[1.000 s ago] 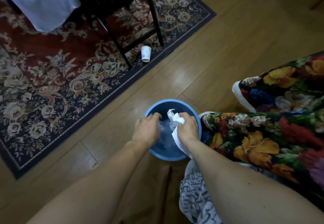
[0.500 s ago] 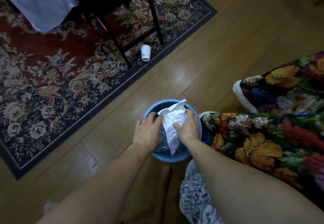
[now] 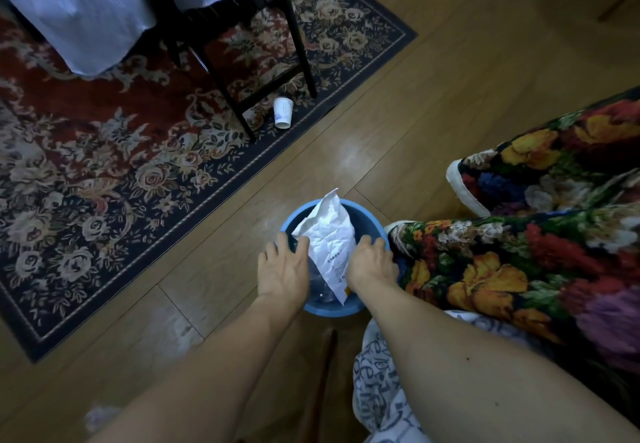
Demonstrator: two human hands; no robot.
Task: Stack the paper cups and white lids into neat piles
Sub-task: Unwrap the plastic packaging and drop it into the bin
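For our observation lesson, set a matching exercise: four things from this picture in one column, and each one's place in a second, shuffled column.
Things:
1. paper cup
2. white bag
3. bucket
4. chair

Places:
A. on the wooden floor, between the two hands
B. on the rug, by a chair leg
C. sticking up out of the bucket
D. standing on the rug, beside the white cloth

Pairs: 1-B, 2-C, 3-A, 4-D
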